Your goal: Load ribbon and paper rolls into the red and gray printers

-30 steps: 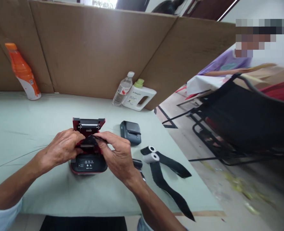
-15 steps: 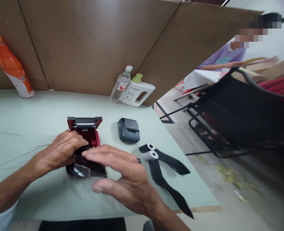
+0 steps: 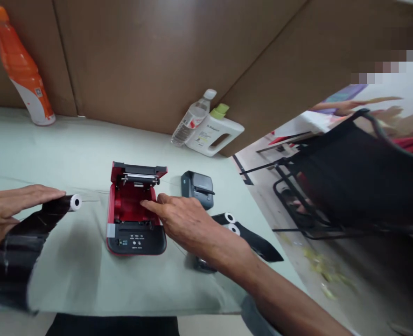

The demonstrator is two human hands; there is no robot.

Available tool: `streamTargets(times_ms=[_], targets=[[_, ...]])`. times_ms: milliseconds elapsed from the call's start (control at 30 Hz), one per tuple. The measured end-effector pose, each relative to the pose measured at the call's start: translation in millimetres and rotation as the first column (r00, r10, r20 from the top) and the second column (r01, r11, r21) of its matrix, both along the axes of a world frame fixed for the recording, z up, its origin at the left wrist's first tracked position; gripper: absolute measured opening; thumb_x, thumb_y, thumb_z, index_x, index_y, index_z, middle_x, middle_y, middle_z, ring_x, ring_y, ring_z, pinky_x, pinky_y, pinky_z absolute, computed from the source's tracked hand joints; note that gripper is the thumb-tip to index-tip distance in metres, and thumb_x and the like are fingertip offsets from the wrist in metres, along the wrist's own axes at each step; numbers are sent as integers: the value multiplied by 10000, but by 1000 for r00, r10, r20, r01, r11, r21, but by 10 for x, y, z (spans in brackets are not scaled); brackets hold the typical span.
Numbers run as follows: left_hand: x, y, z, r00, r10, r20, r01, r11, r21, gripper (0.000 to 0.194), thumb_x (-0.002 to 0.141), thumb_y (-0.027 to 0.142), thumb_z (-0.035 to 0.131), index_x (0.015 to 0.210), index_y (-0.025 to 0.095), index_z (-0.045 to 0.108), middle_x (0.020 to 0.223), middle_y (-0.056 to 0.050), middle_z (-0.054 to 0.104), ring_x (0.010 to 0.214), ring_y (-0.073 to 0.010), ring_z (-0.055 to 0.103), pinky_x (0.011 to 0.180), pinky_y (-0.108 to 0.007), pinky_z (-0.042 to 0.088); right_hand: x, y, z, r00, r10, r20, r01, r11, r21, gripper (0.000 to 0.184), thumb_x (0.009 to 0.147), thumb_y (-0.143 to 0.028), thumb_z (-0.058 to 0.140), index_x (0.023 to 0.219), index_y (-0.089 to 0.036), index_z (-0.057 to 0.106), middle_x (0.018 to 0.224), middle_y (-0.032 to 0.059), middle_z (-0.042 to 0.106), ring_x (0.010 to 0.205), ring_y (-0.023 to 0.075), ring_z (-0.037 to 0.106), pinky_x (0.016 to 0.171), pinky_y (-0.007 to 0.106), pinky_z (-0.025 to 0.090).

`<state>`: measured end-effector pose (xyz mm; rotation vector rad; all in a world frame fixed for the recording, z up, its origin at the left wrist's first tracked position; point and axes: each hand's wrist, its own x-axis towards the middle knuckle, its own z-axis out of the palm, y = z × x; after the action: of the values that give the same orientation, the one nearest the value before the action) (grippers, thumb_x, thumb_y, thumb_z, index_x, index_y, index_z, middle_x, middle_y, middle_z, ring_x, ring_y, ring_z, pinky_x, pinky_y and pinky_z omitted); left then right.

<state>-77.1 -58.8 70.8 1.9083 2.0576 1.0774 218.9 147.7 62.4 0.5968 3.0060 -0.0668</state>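
My left hand (image 3: 17,203) grips a roll of glossy black ribbon (image 3: 20,247) with a white core. It is held above the table's left side, and a long loose strip hangs below it, blurred at the bottom. A red and black label printer (image 3: 136,240) stands in the middle with its lid (image 3: 139,170) tilted up and its red compartment (image 3: 129,203) bare. My right hand (image 3: 181,217) reaches in from the right. Its index finger is stretched out into the compartment, and nothing shows in that hand. Whether the fingertip touches the inside I cannot tell.
Right of the printer are a small dark device (image 3: 197,189) and black rolls with trailing strips (image 3: 258,240), partly behind my right arm. An orange bottle (image 3: 24,70), a clear water bottle (image 3: 194,119) and a white jug (image 3: 215,133) stand against the cardboard wall (image 3: 139,60). Another person sits beyond a black chair (image 3: 342,186).
The black ribbon roll has come out of the printer and moved left in my left hand. My right hand has moved from over the printer's front to its compartment. The view has shifted.
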Motion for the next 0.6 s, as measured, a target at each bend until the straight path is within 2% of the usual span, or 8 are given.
streamTargets(times_ms=[100, 300, 400, 500, 600], targets=[[-78, -21, -19, 993, -96, 69, 98, 995, -28, 235, 940, 384, 689, 1154, 389, 785, 1117, 26, 799, 944, -195, 752, 848, -303, 621, -55, 37, 38, 991, 46, 124, -51, 998, 36, 469, 920, 37, 494, 1240, -256, 674, 861, 28, 713, 691, 177, 632, 598, 311, 337], [-41, 8, -24, 988, -119, 95, 118, 993, 17, 255, 948, 296, 668, 1158, 383, 785, 1090, 31, 802, 941, -178, 759, 843, -268, 622, -175, 64, -12, 967, 50, 250, -75, 993, 93, 424, 901, -7, 564, 1238, -245, 662, 857, 48, 738, 658, 198, 642, 585, 308, 314], [17, 49, 2, 984, -161, 69, 161, 987, 10, 309, 947, 239, 652, 1196, 384, 763, 1104, 25, 800, 948, -173, 765, 825, -251, 620, -204, 61, 25, 961, 32, 274, -58, 994, 88, 396, 915, -8, 554, 1221, -232, 669, 835, 51, 743, 656, 205, 652, 574, 304, 305], [117, 138, 29, 973, -228, 46, 229, 973, -31, 311, 968, 225, 626, 1231, 347, 739, 1135, -10, 790, 981, -185, 759, 827, -263, 617, -175, 31, 106, 981, 9, 192, -16, 999, 33, 277, 990, -70, 521, 1172, -213, 672, 775, 34, 723, 636, 200, 650, 564, 300, 323], [268, 277, 64, 955, -295, 40, 297, 953, -55, 297, 993, 231, 597, 1247, 323, 720, 1149, -28, 783, 990, -192, 753, 829, -273, 616, -115, -96, 124, 993, 13, -117, -16, 1000, -24, 159, 1051, -232, 543, 1168, -205, 647, 899, 53, 736, 744, 203, 680, 606, 292, 421]])
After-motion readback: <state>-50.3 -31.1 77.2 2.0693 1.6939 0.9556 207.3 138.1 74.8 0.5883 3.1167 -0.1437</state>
